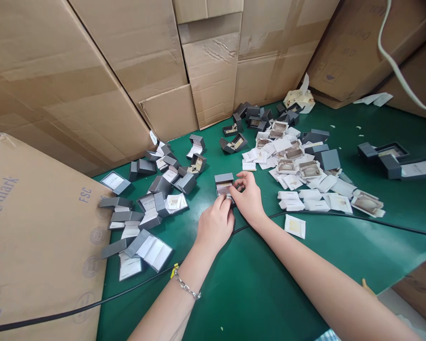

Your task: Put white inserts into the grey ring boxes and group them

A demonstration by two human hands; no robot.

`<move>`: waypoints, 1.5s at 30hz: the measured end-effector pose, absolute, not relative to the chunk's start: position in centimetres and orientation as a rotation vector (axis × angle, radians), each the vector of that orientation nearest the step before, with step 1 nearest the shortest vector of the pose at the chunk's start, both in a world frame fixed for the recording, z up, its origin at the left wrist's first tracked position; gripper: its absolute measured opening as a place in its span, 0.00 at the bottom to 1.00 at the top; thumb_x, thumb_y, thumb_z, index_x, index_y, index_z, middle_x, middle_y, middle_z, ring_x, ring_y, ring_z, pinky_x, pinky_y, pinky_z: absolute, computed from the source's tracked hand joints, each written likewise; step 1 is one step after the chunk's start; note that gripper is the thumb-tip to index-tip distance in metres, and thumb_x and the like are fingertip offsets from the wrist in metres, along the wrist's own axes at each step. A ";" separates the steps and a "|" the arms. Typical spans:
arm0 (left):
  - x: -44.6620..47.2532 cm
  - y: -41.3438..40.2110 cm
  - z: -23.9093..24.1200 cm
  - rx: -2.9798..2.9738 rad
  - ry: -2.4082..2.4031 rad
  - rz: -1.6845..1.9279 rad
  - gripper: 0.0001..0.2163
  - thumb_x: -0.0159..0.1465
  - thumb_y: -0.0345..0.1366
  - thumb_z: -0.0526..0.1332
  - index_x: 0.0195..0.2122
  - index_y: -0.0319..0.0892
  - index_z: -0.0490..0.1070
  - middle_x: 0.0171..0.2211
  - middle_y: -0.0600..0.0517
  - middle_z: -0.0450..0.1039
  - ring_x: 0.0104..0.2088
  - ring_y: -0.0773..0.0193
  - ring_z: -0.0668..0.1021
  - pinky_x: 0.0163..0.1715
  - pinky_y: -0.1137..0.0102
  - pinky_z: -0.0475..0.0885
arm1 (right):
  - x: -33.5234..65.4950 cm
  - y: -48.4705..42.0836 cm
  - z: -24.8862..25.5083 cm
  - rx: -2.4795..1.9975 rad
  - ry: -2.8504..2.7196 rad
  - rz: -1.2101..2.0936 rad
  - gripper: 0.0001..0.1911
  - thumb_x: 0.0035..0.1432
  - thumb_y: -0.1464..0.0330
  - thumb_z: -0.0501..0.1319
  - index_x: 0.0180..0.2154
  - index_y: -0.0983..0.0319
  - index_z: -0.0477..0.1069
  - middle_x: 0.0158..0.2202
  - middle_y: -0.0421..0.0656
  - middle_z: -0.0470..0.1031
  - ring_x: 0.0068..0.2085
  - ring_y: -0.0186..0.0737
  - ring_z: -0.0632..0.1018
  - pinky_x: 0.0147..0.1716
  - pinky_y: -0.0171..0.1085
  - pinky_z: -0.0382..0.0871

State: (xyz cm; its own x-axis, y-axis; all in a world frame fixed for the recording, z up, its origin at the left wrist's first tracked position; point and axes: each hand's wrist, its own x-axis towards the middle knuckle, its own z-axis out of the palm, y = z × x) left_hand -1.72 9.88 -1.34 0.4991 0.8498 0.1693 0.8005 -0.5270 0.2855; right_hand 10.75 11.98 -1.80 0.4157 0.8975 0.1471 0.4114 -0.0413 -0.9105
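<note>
A small grey jewelry box stands on the green table with its lid raised and a pale lining inside. My left hand is closed at the front of this box, fingertips over its lower part. From the right side, my right hand grips it with bent fingers, the thumb and fingertips near the opening. My fingers hide much of what lies inside the box. To the left are several open grey boxes with white inserts. White paper inserts lie in a heap to the right of my right hand.
Tall cardboard cartons wall off the back, and another carton stands at the left. A black cable crosses the green table. Larger open boxes lie at the far right; a tissue pack sits behind.
</note>
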 end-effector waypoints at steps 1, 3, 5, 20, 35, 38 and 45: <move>-1.7 9.9 -1.4 2.575 1.419 0.439 0.10 0.62 0.30 0.51 0.44 0.42 0.66 0.53 0.49 0.68 0.36 0.62 0.78 0.33 0.69 0.72 | 10.8 12.0 -1.8 -1.635 -1.159 0.589 0.16 0.48 0.67 0.57 0.42 0.59 0.59 0.30 0.38 0.70 0.27 0.34 0.68 0.34 0.37 0.64; -1.7 9.8 -1.4 2.583 1.392 0.451 0.09 0.62 0.30 0.51 0.42 0.42 0.67 0.52 0.50 0.69 0.36 0.62 0.77 0.33 0.69 0.72 | 10.9 12.1 -1.9 -1.627 -1.151 0.577 0.19 0.48 0.67 0.57 0.44 0.59 0.61 0.35 0.40 0.70 0.28 0.34 0.69 0.33 0.36 0.65; -1.7 9.7 -1.3 2.586 1.364 0.468 0.09 0.63 0.30 0.51 0.41 0.42 0.67 0.51 0.49 0.69 0.35 0.63 0.77 0.32 0.69 0.72 | 11.0 12.2 -1.9 -1.629 -1.187 0.575 0.20 0.48 0.66 0.58 0.45 0.59 0.63 0.39 0.42 0.71 0.32 0.36 0.71 0.35 0.37 0.66; -1.8 9.4 -1.3 2.528 1.136 0.617 0.07 0.62 0.33 0.53 0.32 0.43 0.71 0.39 0.53 0.75 0.32 0.66 0.77 0.29 0.72 0.71 | 12.7 12.3 -1.0 -1.738 -1.539 0.617 0.08 0.50 0.63 0.57 0.23 0.59 0.66 0.22 0.39 0.71 0.25 0.37 0.68 0.25 0.35 0.57; -2.2 10.4 -2.2 2.412 1.339 0.653 0.07 0.62 0.28 0.53 0.38 0.43 0.67 0.47 0.50 0.72 0.43 0.59 0.75 0.44 0.62 0.71 | 14.3 12.2 -0.1 -1.548 -1.591 0.712 0.35 0.51 0.58 0.60 0.59 0.57 0.56 0.48 0.46 0.71 0.46 0.45 0.73 0.45 0.42 0.67; -2.3 10.4 -2.1 2.331 1.437 0.689 0.09 0.61 0.29 0.54 0.43 0.43 0.65 0.53 0.47 0.67 0.50 0.56 0.72 0.48 0.59 0.70 | 15.7 12.9 -0.3 -1.567 -1.297 0.612 0.34 0.53 0.58 0.58 0.60 0.56 0.53 0.57 0.48 0.62 0.46 0.44 0.73 0.49 0.44 0.66; -2.1 10.1 -2.0 2.318 1.482 0.635 0.18 0.62 0.34 0.53 0.53 0.42 0.59 0.60 0.42 0.55 0.56 0.51 0.66 0.51 0.55 0.67 | 17.5 15.3 -1.4 -1.525 -0.641 0.953 0.20 0.55 0.62 0.57 0.49 0.60 0.64 0.44 0.45 0.69 0.39 0.35 0.76 0.44 0.36 0.72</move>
State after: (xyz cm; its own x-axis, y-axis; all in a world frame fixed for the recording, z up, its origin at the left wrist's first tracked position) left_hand -2.11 10.13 -1.98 0.3641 0.9104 0.1963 0.7700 -0.4129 0.4865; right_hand 17.53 15.30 -1.39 0.5176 0.8283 -0.2144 -0.1135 -0.1819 -0.9767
